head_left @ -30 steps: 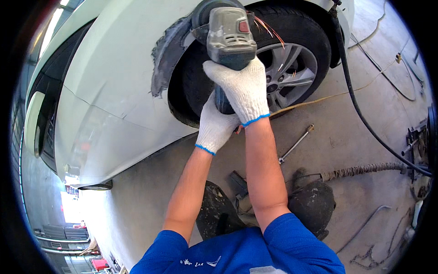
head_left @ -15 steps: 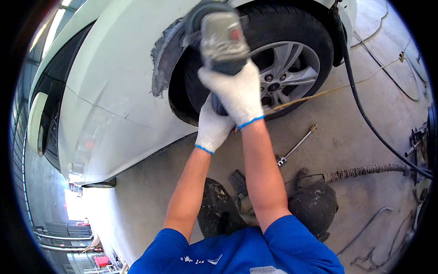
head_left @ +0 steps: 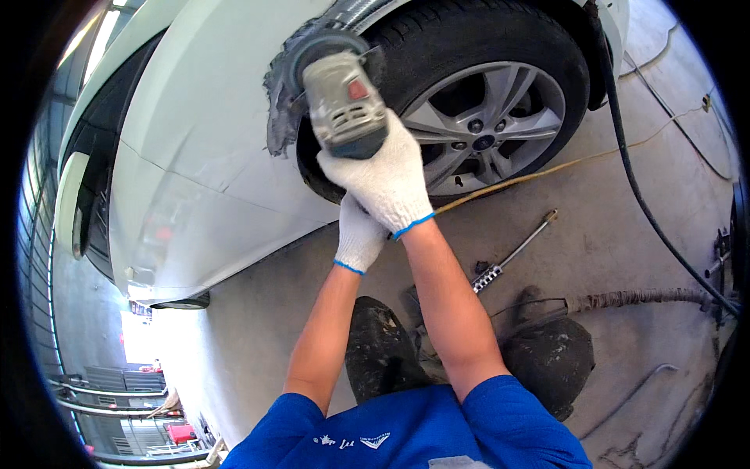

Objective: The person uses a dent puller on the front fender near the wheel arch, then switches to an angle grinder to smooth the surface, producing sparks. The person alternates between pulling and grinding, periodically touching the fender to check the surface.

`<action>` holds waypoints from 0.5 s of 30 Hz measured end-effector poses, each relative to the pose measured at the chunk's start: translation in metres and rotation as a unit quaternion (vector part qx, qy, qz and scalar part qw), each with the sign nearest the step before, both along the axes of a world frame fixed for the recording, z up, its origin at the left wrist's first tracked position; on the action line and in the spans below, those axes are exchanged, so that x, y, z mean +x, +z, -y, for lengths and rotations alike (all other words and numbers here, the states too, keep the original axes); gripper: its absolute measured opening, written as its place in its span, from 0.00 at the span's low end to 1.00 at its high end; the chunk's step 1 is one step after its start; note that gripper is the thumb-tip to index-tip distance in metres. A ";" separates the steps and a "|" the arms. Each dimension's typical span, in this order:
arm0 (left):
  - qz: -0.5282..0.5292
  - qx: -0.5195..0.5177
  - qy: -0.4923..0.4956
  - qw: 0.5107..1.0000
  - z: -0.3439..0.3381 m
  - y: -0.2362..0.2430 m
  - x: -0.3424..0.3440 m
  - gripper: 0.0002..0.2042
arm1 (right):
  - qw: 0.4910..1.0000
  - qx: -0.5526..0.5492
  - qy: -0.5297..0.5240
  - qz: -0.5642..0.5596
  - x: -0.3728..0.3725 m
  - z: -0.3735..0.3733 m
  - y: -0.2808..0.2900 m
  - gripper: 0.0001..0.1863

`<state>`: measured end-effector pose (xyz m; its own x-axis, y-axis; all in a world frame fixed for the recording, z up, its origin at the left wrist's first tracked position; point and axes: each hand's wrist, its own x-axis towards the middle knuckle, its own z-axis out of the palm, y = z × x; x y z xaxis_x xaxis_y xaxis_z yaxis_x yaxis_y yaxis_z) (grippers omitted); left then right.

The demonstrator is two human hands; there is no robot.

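Observation:
Both my white-gloved hands are closed on an angle grinder with a grey head and a red patch. My right hand wraps the body just behind the head. Lower and to the left, my left hand grips the rear part, its fingers largely hidden behind the right. The disc end lies over a rough grey stripped patch on the wheel arch of a white car; whether the disc touches the metal I cannot tell. Right beside the grinder is the tyre with its silver alloy rim.
A black hose hangs down at the right, and a yellow cord crosses the floor near the wheel. A metal rod tool lies in front of my knees. Further right runs a sleeved grey hose. Cables lie at the far right.
The grinder and both hands have shifted left and toward me, down along the wheel arch. The view has also shifted slightly. Both hands keep their hold.

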<state>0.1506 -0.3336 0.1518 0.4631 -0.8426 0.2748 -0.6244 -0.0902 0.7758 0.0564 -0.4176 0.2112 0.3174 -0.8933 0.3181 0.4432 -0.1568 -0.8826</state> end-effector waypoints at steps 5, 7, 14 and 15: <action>-0.005 0.036 -0.003 0.999 0.006 0.015 -0.005 0.21 | 0.995 0.031 0.000 0.098 0.003 0.012 -0.001 0.27; 0.043 0.065 -0.014 0.997 0.004 0.016 -0.004 0.24 | 0.998 0.013 -0.017 0.055 0.003 0.013 -0.003 0.28; -0.018 -0.029 -0.008 0.999 -0.009 -0.017 0.016 0.19 | 0.999 0.022 0.000 0.032 0.013 -0.006 -0.001 0.28; -0.074 -0.017 -0.009 0.997 -0.003 -0.005 0.008 0.19 | 0.995 0.026 -0.022 0.089 0.013 -0.001 -0.002 0.27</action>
<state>0.1582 -0.3304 0.1468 0.4854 -0.8425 0.2335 -0.5039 -0.0513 0.8623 0.0693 -0.4162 0.2094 0.2205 -0.9220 0.3183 0.5871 -0.1351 -0.7981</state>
